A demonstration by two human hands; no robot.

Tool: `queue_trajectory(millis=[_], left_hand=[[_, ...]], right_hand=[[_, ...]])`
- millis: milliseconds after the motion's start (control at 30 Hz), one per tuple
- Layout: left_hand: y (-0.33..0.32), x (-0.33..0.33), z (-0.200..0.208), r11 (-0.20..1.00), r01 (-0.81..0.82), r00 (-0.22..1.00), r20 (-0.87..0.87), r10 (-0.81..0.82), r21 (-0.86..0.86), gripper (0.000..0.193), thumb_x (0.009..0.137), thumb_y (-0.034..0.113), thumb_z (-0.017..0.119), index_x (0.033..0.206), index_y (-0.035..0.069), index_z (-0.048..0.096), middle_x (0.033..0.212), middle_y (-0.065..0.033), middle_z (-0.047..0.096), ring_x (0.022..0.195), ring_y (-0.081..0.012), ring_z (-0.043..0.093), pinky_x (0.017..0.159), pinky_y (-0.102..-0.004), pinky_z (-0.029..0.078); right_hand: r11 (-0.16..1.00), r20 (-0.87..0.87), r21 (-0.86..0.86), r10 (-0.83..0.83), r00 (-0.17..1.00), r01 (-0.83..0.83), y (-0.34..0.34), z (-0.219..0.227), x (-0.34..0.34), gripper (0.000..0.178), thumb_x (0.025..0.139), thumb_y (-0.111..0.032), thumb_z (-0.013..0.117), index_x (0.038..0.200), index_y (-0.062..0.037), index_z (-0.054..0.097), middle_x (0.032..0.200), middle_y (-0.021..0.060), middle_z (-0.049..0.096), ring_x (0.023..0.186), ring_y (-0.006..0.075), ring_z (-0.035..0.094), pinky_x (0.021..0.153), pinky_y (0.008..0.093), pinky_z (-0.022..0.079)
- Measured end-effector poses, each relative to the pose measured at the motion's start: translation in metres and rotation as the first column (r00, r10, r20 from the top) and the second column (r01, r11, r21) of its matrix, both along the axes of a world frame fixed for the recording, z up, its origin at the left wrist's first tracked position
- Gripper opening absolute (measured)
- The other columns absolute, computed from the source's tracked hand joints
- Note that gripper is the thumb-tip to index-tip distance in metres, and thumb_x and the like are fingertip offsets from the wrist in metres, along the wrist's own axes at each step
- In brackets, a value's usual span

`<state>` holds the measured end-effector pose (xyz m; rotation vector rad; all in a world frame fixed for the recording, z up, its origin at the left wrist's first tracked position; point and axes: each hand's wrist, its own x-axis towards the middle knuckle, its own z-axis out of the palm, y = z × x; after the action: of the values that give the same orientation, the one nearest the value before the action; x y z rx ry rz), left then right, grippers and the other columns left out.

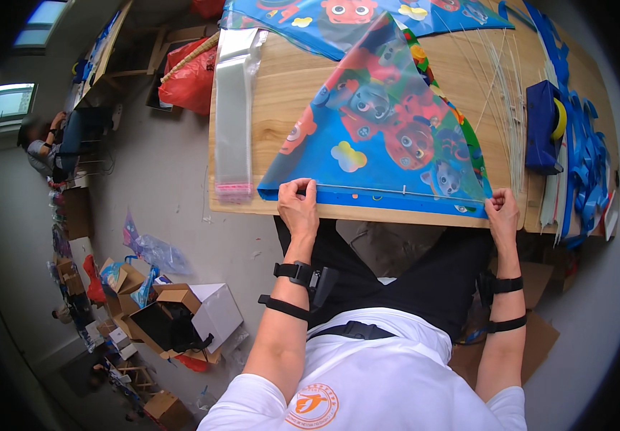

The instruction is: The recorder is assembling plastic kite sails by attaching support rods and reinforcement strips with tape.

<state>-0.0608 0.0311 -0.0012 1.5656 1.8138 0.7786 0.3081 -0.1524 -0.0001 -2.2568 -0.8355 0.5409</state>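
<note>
A triangular kite (389,144) of thin blue printed sheet with cartoon animals lies on the wooden table, its broad edge toward me. Along that edge runs a thin pale rod (375,189) with a small joint near its middle. My left hand (298,208) is closed in a pinch at the kite's near left part, by the rod's left end. At the near right corner my right hand (502,213) pinches the kite's edge beside the rod's other end. The fingers hide exactly how the rod's ends and the sheet meet.
Clear plastic sleeves (233,129) lie on the table's left side. More printed sheet (288,25) covers the far edge. Thin rods (511,122), a blue tape dispenser (543,129) and blue strips (586,158) are at right. Boxes (181,316) stand on the floor; a person (48,151) sits far left.
</note>
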Motion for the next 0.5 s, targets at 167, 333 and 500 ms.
queue_trajectory(millis=[167,333,500], left_hand=[[0.0012,0.0004,0.0023,1.0,0.01,1.0,-0.023,-0.01,0.008,0.013,0.082,0.017,0.072,0.086,0.004,0.07,0.087,-0.0063,0.06,0.067,-0.0168,0.053,0.066,-0.0316,0.047],[0.0022,-0.0001,0.0059,0.999,-0.001,1.0,-0.014,0.001,-0.034,0.014,0.082,0.017,0.072,0.086,0.004,0.07,0.086,-0.0064,0.06,0.066,-0.0164,0.053,0.067,-0.031,0.047],[0.0025,-0.002,0.0011,1.0,0.012,1.0,-0.019,-0.012,-0.006,0.013,0.082,0.017,0.073,0.085,0.004,0.07,0.085,-0.0063,0.059,0.066,-0.0166,0.053,0.067,-0.0314,0.047]], right_hand=[[1.0,0.001,-0.011,0.004,1.0,-0.004,-0.0003,-0.0002,0.0003,0.014,0.079,-0.001,0.064,0.089,-0.0001,0.056,0.073,0.003,0.056,0.066,0.0097,0.053,0.064,0.0243,0.048],[1.0,0.002,-0.017,0.009,1.0,-0.009,0.0019,0.0033,-0.0019,0.013,0.079,-0.002,0.064,0.089,0.0,0.056,0.073,0.0033,0.056,0.066,0.01,0.053,0.064,0.0248,0.048],[1.0,-0.003,-0.017,0.01,1.0,-0.01,0.0009,0.0025,-0.0011,0.014,0.079,-0.002,0.064,0.089,0.0,0.056,0.073,0.0034,0.057,0.066,0.0102,0.054,0.064,0.0249,0.048]])
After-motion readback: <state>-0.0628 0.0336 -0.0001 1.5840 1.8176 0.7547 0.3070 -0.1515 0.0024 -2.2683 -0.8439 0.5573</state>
